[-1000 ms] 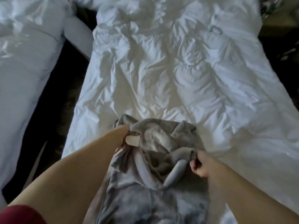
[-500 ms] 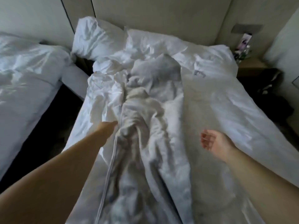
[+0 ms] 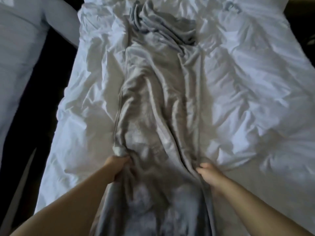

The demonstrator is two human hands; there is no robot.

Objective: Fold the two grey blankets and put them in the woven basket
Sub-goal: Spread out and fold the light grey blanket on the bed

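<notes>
A grey blanket [image 3: 153, 103] lies stretched lengthwise down the middle of a white bed [image 3: 255, 92], bunched in folds at its far end and creased along its length. My left hand [image 3: 117, 165] grips the blanket's left edge near me, fingers closed around a bunched corner. My right hand [image 3: 207, 172] holds the right edge at the same level, fingers curled into the cloth. The near part of the blanket hangs down between my forearms. Only one grey blanket shows, and the woven basket is out of view.
The bed is covered by a rumpled white duvet. A second white bed [image 3: 18, 53] stands at the left, with a dark gap of floor [image 3: 39, 106] between the two. The right bed edge runs along the upper right corner.
The blanket was bunched in my hands, then flung out over the bed with my hands apart. Now it lies stretched out flat and both hands grip its near edges.
</notes>
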